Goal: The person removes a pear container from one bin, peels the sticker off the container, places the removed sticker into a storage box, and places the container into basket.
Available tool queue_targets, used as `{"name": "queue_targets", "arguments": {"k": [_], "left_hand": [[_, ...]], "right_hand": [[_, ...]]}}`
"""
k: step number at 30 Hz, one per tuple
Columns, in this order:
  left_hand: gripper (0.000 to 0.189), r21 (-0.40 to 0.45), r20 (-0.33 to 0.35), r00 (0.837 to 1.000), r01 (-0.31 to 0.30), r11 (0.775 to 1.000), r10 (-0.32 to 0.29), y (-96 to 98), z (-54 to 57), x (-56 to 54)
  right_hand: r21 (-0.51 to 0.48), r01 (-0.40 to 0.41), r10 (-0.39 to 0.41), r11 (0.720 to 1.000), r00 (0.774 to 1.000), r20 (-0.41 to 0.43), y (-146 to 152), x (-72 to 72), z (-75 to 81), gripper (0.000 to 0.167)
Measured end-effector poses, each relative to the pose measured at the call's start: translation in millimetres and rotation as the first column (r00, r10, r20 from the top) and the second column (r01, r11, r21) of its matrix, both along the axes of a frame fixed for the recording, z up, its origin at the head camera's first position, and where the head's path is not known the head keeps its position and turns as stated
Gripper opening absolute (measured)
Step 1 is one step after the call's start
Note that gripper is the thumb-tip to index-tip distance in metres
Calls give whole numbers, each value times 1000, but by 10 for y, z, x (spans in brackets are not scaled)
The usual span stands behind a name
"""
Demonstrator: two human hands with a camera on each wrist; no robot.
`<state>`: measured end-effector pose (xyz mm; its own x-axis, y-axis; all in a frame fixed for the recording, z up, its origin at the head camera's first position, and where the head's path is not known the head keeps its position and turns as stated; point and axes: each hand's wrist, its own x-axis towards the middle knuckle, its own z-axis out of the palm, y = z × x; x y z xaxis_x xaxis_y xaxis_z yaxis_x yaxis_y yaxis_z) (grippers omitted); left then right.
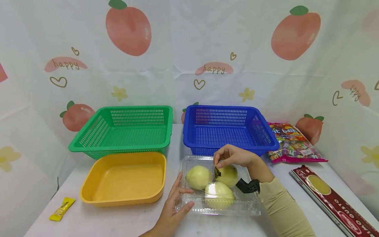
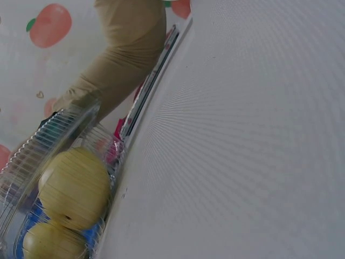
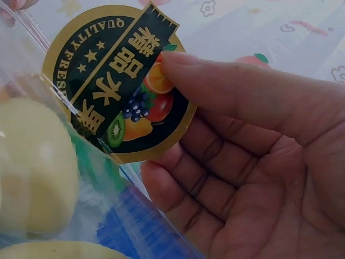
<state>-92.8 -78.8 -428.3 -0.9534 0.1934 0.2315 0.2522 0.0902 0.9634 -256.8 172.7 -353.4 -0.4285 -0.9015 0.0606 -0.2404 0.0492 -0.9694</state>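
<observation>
In the head view a clear plastic clamshell box [image 1: 251, 209] sits on the table with pale yellow, pear-like fruits [image 1: 198, 177] inside. My left hand [image 1: 173, 202] rests at the box's left front edge, fingers spread and touching its side. Over the back of the box, my right hand [image 1: 237, 157] pinches a round black-and-gold sticker [image 3: 116, 81] between thumb and fingers. This label shows printed fruit and gold lettering, and part of it lies against the clear plastic. In the left wrist view two fruits [image 2: 74, 189] show through the box wall; the left hand is out of that view.
Behind the box stands a blue basket [image 1: 231, 146], with a green basket [image 1: 121, 148] to its left. A yellow tub [image 1: 122, 199] and a small yellow packet [image 1: 62, 209] lie left. At right are a candy bag [image 1: 296, 143] and a long dark red box [image 1: 334, 200].
</observation>
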Motion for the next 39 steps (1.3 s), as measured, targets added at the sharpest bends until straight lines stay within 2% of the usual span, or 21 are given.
{"name": "queue_targets", "arguments": {"k": [7, 39], "left_hand": [[21, -9, 2, 1000, -1, 1000, 1, -1, 0, -2], [20, -27, 5, 1000, 9, 1000, -9, -12, -18, -6]], "right_hand": [[-12, 2, -2, 1000, 1000, 14, 3, -19, -19, 22], [-20, 47, -47, 999, 999, 13, 22, -9, -5, 18]]}}
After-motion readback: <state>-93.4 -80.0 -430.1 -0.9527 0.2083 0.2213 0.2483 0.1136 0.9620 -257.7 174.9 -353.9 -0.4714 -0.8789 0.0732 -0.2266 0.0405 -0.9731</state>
